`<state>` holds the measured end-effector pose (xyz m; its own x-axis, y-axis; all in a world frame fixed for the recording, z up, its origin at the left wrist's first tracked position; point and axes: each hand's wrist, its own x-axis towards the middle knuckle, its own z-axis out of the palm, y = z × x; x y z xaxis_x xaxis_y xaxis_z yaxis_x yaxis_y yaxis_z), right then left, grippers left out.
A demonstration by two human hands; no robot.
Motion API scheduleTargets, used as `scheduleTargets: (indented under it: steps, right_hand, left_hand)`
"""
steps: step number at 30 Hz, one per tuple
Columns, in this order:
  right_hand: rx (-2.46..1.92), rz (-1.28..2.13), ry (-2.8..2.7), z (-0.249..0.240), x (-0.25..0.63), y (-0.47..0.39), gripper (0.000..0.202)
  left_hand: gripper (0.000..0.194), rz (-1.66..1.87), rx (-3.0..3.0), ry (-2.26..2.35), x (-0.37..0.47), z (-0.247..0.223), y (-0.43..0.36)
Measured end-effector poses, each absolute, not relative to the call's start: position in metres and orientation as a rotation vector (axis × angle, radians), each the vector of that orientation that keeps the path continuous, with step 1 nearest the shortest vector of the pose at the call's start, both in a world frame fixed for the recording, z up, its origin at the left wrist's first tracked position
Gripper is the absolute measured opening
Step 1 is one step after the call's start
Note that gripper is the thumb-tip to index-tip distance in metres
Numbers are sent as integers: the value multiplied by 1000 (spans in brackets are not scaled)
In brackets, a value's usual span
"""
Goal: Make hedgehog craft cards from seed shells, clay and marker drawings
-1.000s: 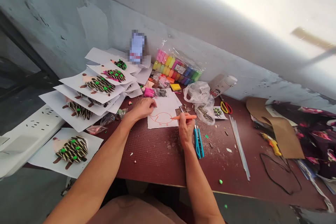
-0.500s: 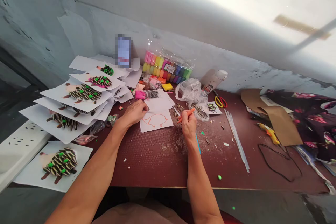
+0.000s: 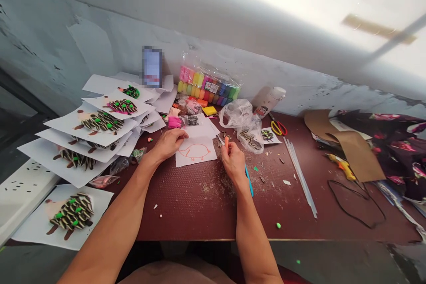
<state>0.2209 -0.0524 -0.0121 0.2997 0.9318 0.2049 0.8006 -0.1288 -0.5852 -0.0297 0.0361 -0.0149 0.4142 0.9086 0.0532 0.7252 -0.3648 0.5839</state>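
Observation:
A small white sheet of paper (image 3: 195,159) bears an orange outline of a rounded animal with short legs. At its upper left edge, my left hand (image 3: 169,143) has its fingers bent together, gripping or pressing the paper. To the right of the sheet, my right hand (image 3: 234,162) is closed around an orange pen (image 3: 226,142), which points upward. A blue tool handle (image 3: 249,182) lies partly hidden beside my right wrist. Behind this hand, sunflower seeds (image 3: 248,139) sit in a clear plastic bag (image 3: 237,114).
Stacked sheets with seed hedgehogs (image 3: 103,120) fill the left side. Coloured clay packs (image 3: 208,86), a phone (image 3: 152,67) and a white bottle (image 3: 270,101) stand at the back. Scissors (image 3: 278,128), clear sticks (image 3: 300,177) and a yellow glue gun (image 3: 344,166) lie to the right.
The orange pen has swung from leaning right to nearly upright, and my right hand has shifted slightly left and down. My left hand stays at the paper's edge. The view has shifted slightly.

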Motion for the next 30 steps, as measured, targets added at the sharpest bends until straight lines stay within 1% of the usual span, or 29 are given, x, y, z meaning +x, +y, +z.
scheduleTargets:
  steps: [6,12,19,30]
  right_hand:
    - [-2185,253,-1679,-1,210,-55,12]
    - [-2486,306,-1750,21,195,-59,23]
    - [-2505,301,-1809,23,191,-59,25]
    - [-2477,229,-1834,18,192,-60,22]
  left_hand:
    - [31,561,2190,1346,-34,-28,41]
    - [31,631,2117,1260,-38,-33,45]
    - [34,589,2079,1194,-42,-28,46]
    - [32,509,2070,1296,-40,-16,41]
